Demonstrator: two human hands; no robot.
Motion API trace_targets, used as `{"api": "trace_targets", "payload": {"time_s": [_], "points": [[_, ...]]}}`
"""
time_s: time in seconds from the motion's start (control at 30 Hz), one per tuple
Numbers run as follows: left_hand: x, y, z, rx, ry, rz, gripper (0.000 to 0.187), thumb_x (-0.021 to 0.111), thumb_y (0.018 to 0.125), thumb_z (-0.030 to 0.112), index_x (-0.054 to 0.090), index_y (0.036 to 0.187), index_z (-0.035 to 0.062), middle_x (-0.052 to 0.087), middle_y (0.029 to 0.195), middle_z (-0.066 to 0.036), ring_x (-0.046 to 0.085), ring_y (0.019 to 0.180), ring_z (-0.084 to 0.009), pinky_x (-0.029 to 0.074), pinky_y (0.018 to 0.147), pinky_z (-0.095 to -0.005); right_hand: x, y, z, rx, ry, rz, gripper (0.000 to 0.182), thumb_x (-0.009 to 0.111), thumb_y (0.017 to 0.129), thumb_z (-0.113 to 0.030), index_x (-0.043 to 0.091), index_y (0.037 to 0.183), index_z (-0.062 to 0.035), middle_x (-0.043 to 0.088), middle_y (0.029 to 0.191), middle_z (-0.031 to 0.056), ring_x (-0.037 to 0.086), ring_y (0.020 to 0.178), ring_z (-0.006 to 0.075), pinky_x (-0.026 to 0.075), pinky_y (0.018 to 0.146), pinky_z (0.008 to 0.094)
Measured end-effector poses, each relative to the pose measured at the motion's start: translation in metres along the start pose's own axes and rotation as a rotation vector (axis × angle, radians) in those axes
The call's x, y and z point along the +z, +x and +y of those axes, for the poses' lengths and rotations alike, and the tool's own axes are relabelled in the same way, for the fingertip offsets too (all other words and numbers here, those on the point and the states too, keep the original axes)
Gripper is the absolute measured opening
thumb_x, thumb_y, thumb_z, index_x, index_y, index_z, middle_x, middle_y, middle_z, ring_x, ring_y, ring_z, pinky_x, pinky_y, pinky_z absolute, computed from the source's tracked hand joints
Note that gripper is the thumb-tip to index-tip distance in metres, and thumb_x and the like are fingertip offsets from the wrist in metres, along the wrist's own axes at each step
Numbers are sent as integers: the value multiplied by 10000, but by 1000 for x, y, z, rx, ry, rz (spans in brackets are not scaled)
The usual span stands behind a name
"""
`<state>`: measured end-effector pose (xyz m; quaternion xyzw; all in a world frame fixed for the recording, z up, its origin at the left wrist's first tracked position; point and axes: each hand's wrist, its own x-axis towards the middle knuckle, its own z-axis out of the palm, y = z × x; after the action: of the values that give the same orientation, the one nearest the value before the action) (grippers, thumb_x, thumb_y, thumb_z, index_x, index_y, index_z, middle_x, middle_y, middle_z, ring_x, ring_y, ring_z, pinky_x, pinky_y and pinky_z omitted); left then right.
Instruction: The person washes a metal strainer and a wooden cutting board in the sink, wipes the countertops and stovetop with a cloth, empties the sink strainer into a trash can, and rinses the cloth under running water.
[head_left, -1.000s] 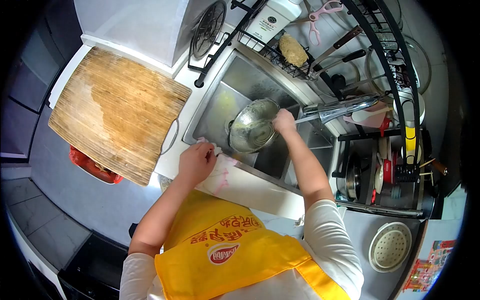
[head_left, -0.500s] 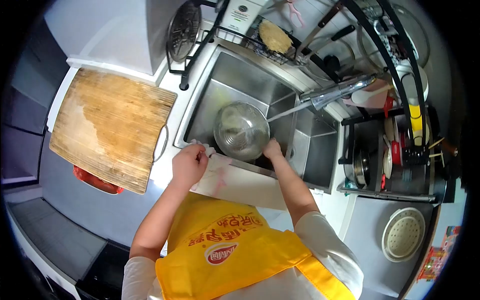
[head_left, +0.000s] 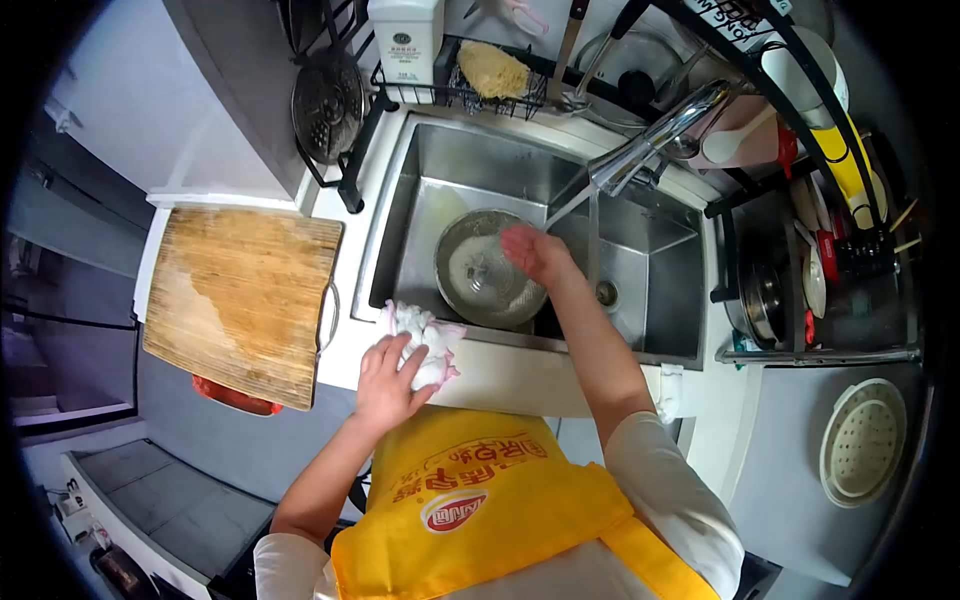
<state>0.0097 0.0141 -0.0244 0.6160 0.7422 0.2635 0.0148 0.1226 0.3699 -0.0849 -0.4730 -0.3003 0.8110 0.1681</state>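
Note:
A round bowl [head_left: 463, 301] with water in it rests in the left basin of the steel sink [head_left: 400, 235]. Over the bowl's right rim reaches my right hand [head_left: 532, 254], fingers stretched out and holding nothing. Water runs from the faucet [head_left: 650, 140] just beside this hand. On the counter's front edge lies a crumpled white and pink cloth [head_left: 430, 350]. My left hand [head_left: 392, 380] rests with spread fingers against the cloth's near left side, not closed on it.
A wooden cutting board [head_left: 245, 300] lies left of the sink, with something red [head_left: 237, 397] under its near edge. Behind the sink is a wire rack with a sponge [head_left: 492, 70] and a white bottle [head_left: 405, 45]. A perforated basket [head_left: 865, 442] stands at the right.
My right hand has moved up from the bowl's lower right side to over its rim. My left hand has opened and moved down, showing more of the cloth. The view has shifted.

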Motion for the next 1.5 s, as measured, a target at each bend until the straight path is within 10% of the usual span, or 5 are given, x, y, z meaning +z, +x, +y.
{"api": "trace_targets", "payload": {"time_s": [0.27,0.47,0.77,1.2,1.5], "points": [[34,123,-46,-801,-1105,-19,350,528,957,344,593,1150,60,640,1137,-146,623,1011,-306,490,857,-384,97,-64,-63,-345,-385,-240,247,597,946,-248,598,1110,-63,669,1030,72,650,913,183,537,745,305],[-80,251,-21,-491,-2150,182,441,302,1034,288,483,1322,8,593,1266,-154,589,1147,-284,460,1010,-414,238,-90,-213,-1477,-791,-174,301,547,959,-247,640,1142,-28,689,1058,161,657,984,253,496,856,331],[-129,247,-22,-402,-2259,320,491,310,997,322,452,1367,34,555,1313,-167,559,1178,-343,442,1011,-503,308,-65,-283,-1539,-739,-442,309,507,982,-283,620,1179,-72,654,1082,57,602,1033,170,460,929,287],[-104,87,-150,-716,-205,182,502,615,900,246,485,1307,-16,562,1251,-226,557,1151,-367,453,968,-417,216,-31,-201,-897,-1891,393,613,577,827,-504,547,1234,-47,621,1178,193,604,1084,365,465,940,428],[-180,312,-48,332,41,628,521,605,828,-4,450,1326,-3,511,1284,-237,470,1211,-429,410,1018,-403,250,-69,-179,-1275,-539,27,506,698,812,-204,471,1196,34,628,1066,169,627,948,217,504,822,312]]}}
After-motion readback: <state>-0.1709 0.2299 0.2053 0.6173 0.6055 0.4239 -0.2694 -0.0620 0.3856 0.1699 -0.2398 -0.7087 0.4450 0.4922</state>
